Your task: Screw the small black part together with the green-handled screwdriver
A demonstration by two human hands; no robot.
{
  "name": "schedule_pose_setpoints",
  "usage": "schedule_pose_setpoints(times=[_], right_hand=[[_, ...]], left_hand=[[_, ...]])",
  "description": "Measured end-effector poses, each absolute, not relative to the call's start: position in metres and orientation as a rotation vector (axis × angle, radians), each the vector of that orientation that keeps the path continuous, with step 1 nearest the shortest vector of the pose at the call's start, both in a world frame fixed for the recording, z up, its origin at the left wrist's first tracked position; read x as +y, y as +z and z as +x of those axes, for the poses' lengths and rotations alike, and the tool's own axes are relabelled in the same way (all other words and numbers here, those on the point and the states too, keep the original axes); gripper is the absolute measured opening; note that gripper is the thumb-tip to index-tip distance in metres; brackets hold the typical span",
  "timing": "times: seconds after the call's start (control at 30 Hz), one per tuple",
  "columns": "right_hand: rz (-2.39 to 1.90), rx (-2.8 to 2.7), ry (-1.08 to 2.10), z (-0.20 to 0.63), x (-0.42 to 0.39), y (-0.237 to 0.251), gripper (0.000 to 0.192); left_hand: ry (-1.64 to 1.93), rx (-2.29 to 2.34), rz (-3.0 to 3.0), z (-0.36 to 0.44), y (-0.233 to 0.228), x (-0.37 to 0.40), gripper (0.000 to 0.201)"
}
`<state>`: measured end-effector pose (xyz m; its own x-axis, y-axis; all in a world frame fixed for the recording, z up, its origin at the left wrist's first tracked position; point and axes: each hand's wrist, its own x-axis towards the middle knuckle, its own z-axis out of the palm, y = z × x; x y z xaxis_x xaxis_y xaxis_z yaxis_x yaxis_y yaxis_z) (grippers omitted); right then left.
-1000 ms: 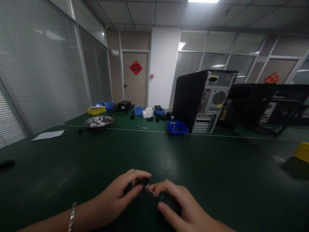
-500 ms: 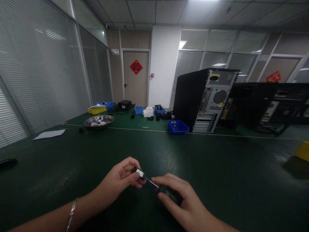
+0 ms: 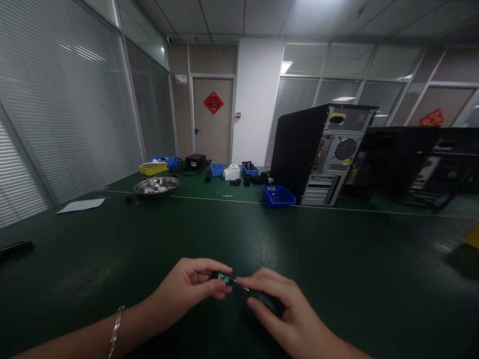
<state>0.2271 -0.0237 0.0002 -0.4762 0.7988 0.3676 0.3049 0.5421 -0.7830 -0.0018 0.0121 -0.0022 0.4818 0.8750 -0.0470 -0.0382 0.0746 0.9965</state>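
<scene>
Between the thumb and fingers of my left hand [image 3: 200,280] is a small black part with a green circuit board [image 3: 223,278] showing on its face. My right hand [image 3: 279,304] is closed around the dark handle of a screwdriver [image 3: 264,300]. The thin metal shaft points left, and its tip meets the right end of the small part; whether it sits in a slot or only touches the edge cannot be made out. Both hands are just above the green tabletop [image 3: 209,229], near its front.
A steel bowl [image 3: 157,185] with small pieces stands back left, by a sheet of paper [image 3: 81,205]. A blue bin [image 3: 279,196] sits before a black computer tower [image 3: 299,149]. A dark object [image 3: 17,249] lies far left; a yellow bin [image 3: 473,235] is at the right edge.
My left hand has turned the small part, so its green board now shows instead of a pale face. The screwdriver stays at its right end. The view has shifted slightly.
</scene>
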Motion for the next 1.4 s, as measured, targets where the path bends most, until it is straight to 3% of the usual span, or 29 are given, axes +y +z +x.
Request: schedule_pose_setpoints(times=[1.1, 1.4], right_hand=[[-0.759, -1.971, 0.901, 0.227, -0.025, 0.004, 0.033], [-0.891, -1.929, 0.889, 0.229, -0.026, 0.005, 0.029]], left_hand=[[0.73, 0.67, 1.203, -0.002, -0.004, 0.011, 0.022], [0.795, 0.721, 1.362, -0.009, -0.01, 0.022, 0.022]])
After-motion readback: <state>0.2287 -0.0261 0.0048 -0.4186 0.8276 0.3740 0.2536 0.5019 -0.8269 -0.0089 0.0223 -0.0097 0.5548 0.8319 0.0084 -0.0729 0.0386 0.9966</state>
